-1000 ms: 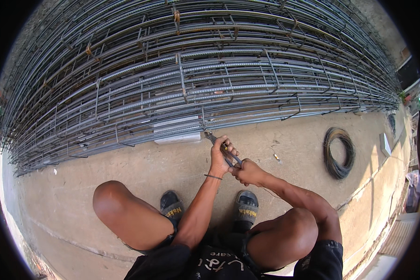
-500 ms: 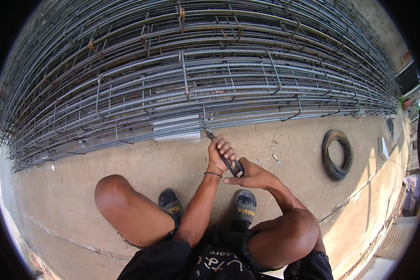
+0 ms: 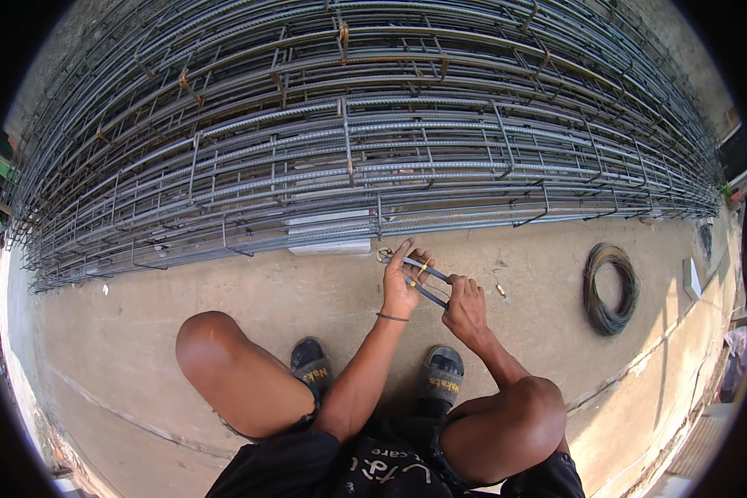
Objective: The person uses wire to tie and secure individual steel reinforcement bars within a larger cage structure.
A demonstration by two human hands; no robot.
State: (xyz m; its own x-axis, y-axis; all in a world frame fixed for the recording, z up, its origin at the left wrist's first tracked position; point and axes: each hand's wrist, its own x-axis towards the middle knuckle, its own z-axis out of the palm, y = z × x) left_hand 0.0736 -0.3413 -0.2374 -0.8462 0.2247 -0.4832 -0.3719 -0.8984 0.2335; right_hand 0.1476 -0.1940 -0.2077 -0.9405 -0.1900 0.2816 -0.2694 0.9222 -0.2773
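Observation:
A pair of end-cutting pincers (image 3: 434,270) with long dark handles and yellow marks lies across both my hands, its handles spread apart. My left hand (image 3: 401,286) has its fingers loosely around the pincers near the head, with the thumb side up. At the far ends of the handles, my right hand (image 3: 466,309) is closed. The head of the pincers is just in front of the lowest bars of the rebar cage (image 3: 349,158), apart from them. Whether wire is also in my right hand is hidden.
Stacked rebar cages span the far side. A white block (image 3: 332,247) rests beneath their near edge. On the concrete floor to the right lie a coil of tie wire (image 3: 590,290), a small yellowish piece (image 3: 500,290) and a pale slab (image 3: 691,279). My knees and sandals (image 3: 441,375) are close below.
The pincers have drawn back from the cage's lower bars, and their handles have spread. My left hand has loosened and shifted toward the head; my right hand has closed at the handle ends.

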